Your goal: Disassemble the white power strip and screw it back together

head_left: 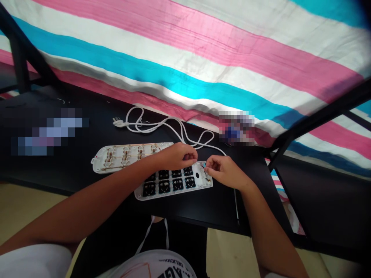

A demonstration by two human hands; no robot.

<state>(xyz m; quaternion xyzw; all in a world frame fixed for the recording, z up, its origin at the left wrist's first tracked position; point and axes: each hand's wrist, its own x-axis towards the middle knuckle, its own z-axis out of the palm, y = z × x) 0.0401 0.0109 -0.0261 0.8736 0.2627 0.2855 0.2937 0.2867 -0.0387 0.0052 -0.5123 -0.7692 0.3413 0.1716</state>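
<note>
An opened white power strip lies in two halves on the black table. Its lower housing (174, 185) faces up, with rows of black socket inserts in it. Behind and to the left, the other half (131, 156) shows copper strips and wires inside. My left hand (185, 154) is curled above the housing's right part, its fingertips together. At the housing's right end, my right hand (222, 170) has thumb and fingers pinched over small parts and wires. Whatever either hand holds is too small or hidden to make out.
A white power cord (174, 125) with a plug (118, 122) loops behind the halves. A thin screwdriver-like rod (237, 206) lies right of the housing, near the front edge. Black frame bars (290, 135) and a striped sheet (188, 77) bound the table's back.
</note>
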